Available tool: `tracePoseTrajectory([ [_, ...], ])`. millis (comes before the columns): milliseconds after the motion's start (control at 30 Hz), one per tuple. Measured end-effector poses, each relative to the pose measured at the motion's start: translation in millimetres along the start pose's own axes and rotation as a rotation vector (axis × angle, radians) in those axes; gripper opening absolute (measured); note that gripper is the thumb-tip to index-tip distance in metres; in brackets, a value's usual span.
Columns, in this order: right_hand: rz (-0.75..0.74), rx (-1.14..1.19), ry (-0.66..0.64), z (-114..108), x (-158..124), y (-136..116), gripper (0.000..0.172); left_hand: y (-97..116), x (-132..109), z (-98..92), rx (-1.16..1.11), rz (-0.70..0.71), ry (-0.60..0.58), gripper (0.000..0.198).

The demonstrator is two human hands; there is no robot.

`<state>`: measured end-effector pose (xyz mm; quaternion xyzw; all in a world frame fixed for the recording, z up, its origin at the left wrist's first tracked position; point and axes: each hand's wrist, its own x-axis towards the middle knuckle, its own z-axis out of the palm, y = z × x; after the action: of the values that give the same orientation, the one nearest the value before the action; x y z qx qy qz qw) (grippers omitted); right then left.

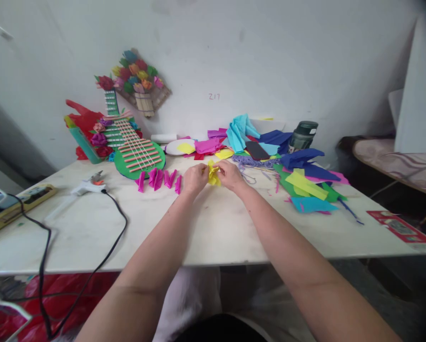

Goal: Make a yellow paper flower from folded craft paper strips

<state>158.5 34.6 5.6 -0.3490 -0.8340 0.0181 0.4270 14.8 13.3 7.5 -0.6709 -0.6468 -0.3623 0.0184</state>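
Observation:
A crinkled piece of yellow crepe paper [213, 173] is held between my two hands, above the middle of the white table. My left hand [196, 178] pinches its left side, and my right hand [230, 175] grips the right side with fingers closed. Just left of my left hand lie several folded magenta paper pieces [156, 178] in a row. Beyond them leans a green lute-shaped craft [141, 159] with pink strips, white strings and paper flowers. My fingertips partly hide the yellow paper.
A glue gun [88, 186] with a black cord lies left, near a power strip [31, 204]. Coloured paper sheets [305, 185], purple yarn [259, 161], a phone [257, 150] and a dark bottle [303, 135] are at the right. A paper-flower basket [141, 80] hangs on the wall.

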Motion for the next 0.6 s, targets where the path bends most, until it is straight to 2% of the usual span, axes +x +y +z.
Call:
tracePoseTrajectory([
  [167, 0.021, -0.039, -0.022, 0.2, -0.7, 0.6, 0.017, -2.5, 0.6, 0.8, -0.107, -0.014, -0.047, 0.033],
  [400, -0.098, -0.155, -0.050, 1.6, -3.9, -4.3, 0.022, -7.8, 5.1, -6.0, -0.174, -0.092, -0.200, 0.031],
  [600, -0.143, -0.180, -0.073, 2.3, -5.0, -6.5, 0.024, -9.4, 6.2, -4.6, -0.164, -0.087, -0.167, 0.028],
])
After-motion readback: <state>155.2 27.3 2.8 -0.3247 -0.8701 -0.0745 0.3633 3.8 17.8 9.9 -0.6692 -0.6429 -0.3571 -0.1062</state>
